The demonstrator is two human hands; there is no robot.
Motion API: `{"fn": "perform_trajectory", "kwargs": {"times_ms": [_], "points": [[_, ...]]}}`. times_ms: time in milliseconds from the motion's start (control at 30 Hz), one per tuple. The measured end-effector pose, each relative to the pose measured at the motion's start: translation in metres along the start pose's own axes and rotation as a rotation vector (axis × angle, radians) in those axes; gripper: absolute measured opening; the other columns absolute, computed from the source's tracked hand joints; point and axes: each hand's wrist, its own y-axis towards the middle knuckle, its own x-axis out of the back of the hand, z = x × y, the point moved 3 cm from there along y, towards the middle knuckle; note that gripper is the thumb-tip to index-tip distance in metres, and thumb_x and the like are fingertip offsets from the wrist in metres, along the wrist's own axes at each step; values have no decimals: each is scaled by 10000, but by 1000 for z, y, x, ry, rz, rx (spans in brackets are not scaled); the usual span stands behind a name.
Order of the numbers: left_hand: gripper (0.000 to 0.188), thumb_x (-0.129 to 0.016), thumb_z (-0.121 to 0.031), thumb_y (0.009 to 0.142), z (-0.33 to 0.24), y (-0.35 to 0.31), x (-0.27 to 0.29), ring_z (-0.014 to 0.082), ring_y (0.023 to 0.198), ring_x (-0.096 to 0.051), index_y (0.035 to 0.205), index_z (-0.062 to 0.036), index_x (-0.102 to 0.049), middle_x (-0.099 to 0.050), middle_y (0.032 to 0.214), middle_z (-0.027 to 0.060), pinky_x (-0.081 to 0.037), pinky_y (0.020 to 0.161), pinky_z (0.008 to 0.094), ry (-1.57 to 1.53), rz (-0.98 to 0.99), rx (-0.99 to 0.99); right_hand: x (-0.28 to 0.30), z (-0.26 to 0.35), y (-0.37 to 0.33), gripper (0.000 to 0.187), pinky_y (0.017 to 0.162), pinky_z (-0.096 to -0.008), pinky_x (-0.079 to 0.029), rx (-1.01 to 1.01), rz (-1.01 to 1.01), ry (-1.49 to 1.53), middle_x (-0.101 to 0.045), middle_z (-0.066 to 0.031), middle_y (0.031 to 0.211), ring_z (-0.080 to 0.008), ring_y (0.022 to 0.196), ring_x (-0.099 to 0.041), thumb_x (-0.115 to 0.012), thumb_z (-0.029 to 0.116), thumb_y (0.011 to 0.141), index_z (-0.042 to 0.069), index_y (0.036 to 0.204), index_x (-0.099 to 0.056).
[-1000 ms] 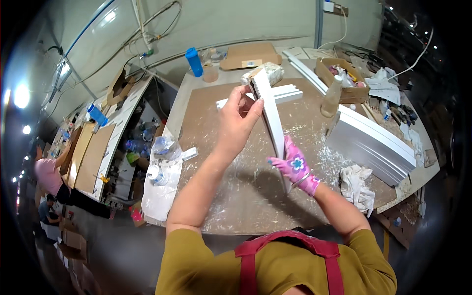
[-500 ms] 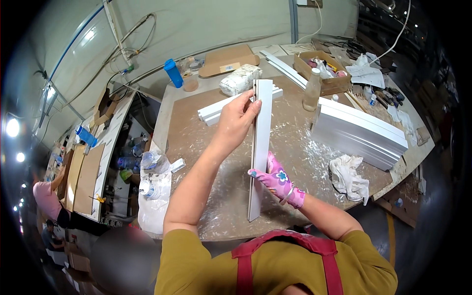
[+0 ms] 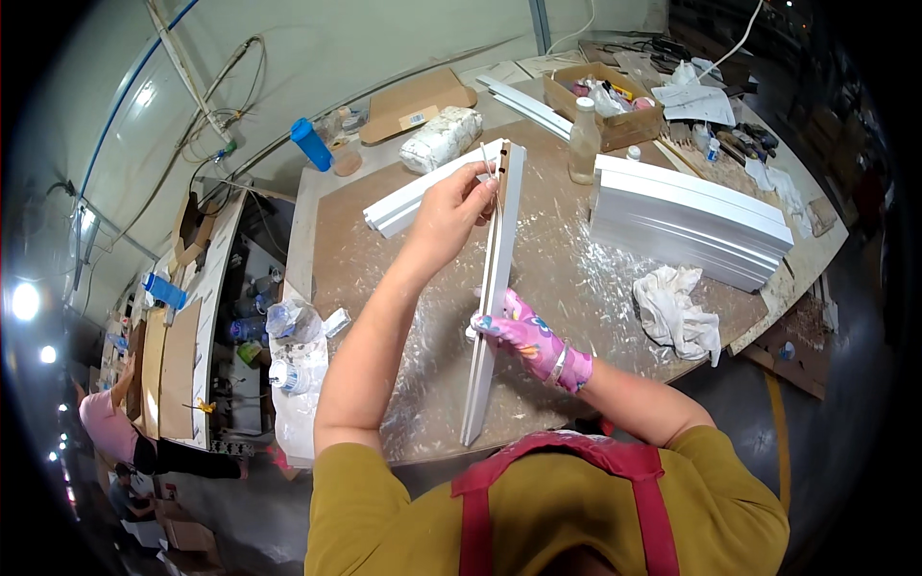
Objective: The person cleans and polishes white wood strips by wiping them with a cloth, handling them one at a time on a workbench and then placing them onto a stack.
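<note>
I have the white grooved strip (image 3: 492, 278) up in front of me, tilted above the tabletop (image 3: 355, 240); whether its near end touches, I can't tell. My gloved right hand (image 3: 534, 348) wraps its lower half; my bare left hand (image 3: 448, 221) narrows to a pinch by the far end, apparently on a thin pale strand (image 3: 487, 165). I judge the strip light and stiff, its painted faces slippery and its slotted edge easily chipped, so I'd hold it by the flat sides near mid-length. The strand should be soft and floppy. The stack of white strips (image 3: 687, 221), glass bottle (image 3: 582, 144) and crumpled cloth (image 3: 675, 312) limit swinging right; beyond lie loose white strips (image 3: 396, 213).
</note>
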Motion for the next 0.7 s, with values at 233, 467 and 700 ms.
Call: {"fn": "perform_trajectory", "kwargs": {"times_ms": [233,467,700], "points": [[301,-588,-207,976,18,-2,-15,51,739,-563,1206,-13,-592,-607,805,-13,-449,644,214,12,-29,36,-4,4,-12,334,592,-196,-399,45,-59,12,-568,43,869,-37,722,-523,-691,217,908,100,1154,-497],[483,-681,-224,881,48,-42,-74,182,896,-628,1286,5,-548,-673,1032,146,-504,774,334,203,104,111,27,-33,-16,445,821,-270,-493,223,-118,184,-575,-24,1060,-110,952,-564,-677,115,894,68,1278,-458],[286,-614,-141,902,64,-78,-99,361,864,-600,1164,-33,-574,-608,926,174,-486,747,430,674,274,-81,124,2,-104,538,992,-404,-440,308,-449,-714,-520,-197,1279,-316,1179,-522,-635,238,884,4,1335,-461]]}}
